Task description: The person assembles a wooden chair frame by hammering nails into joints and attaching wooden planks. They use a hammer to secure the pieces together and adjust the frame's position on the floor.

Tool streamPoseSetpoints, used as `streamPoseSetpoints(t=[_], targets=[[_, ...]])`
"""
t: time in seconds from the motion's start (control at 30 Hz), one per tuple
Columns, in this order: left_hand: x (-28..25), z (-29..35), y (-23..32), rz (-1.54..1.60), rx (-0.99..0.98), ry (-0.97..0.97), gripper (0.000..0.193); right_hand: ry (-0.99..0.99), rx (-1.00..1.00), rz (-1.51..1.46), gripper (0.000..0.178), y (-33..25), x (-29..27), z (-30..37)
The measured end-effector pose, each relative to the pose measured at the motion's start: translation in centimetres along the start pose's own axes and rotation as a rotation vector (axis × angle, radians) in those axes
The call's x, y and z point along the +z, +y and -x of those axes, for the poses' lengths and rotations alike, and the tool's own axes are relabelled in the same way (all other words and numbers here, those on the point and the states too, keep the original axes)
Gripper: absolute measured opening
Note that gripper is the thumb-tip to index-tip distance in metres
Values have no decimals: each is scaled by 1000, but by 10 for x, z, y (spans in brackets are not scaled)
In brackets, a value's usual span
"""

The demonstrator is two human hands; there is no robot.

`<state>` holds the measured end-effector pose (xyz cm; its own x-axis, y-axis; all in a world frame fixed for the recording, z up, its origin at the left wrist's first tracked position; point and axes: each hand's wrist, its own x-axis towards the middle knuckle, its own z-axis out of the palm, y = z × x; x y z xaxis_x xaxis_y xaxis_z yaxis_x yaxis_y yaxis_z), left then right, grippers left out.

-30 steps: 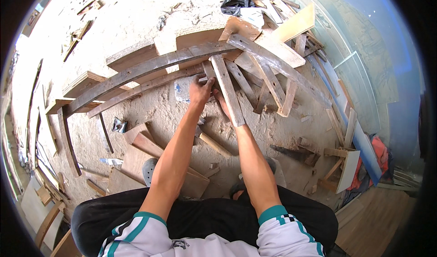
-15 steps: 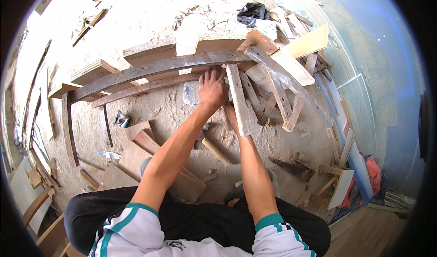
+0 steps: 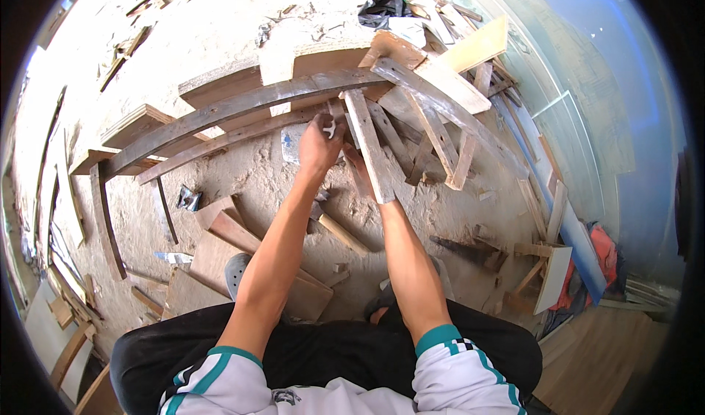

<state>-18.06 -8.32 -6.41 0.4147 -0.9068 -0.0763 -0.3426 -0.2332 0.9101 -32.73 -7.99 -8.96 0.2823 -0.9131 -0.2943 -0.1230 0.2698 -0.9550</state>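
A wooden frame lies across the floor, with a long curved rail, a lower rail and a pale upright strip. My left hand is at the lower rail, left of the strip. Its fingers are curled around a small whitish thing that is too small to name. Close beside it, my right hand reaches behind the pale strip, which hides most of its fingers. A white and blue-stained block lies by my left hand. Nearer me rests a hammer with a wooden handle.
Thick wooden blocks stand behind the curved rail. Cut boards lie left of my knees, and a saw-like dark tool lies to the right. A glass-like panel and blue wall border the right side.
My left fingers, stretched over the lower rail before, have drawn back and curled, and the whitish thing now shows. My right hand shows slightly more beside the strip. The view has shifted slightly.
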Motion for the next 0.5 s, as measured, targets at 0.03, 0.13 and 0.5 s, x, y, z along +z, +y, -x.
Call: streamPoseSetpoints(t=[0.03, 0.13, 0.5], targets=[[4, 1, -8, 3, -39, -24, 46, 14, 30, 18, 51, -5, 0, 0], [9, 9, -19, 0, -149, -108, 48, 42, 31, 144, 48, 1, -4, -5], [32, 9, -29, 571, -495, -246, 42, 1, -57, -28, 41, 44, -13, -14]])
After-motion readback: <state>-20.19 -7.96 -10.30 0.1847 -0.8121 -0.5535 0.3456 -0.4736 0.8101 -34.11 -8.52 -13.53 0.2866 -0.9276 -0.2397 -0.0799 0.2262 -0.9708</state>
